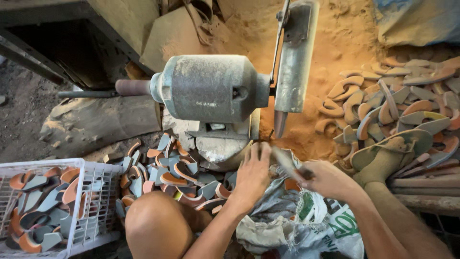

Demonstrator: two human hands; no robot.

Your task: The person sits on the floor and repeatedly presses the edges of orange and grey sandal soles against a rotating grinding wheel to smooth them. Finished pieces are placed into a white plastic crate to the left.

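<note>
left hand [252, 175] lower centre, fingers curled down, grip unclear | right hand [326, 178] right of centre, pinching a thin blurred curved piece [286, 162] | above: dusty grey metal grinder motor [211, 87] | below: crumpled woven sack [292, 220] | lower left: white wire basket [96, 211] of orange-grey crescent pieces | upper right: dusty heap on orange sawdust [335, 38]

Orange-and-grey curved pieces [182, 175] — white basket [91, 192].

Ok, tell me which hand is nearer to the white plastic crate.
The left. The left hand is over the sack's near edge, with the pile of sole pieces between it and the white crate. The right hand lies farther right, holding a blurred flat piece.
</note>
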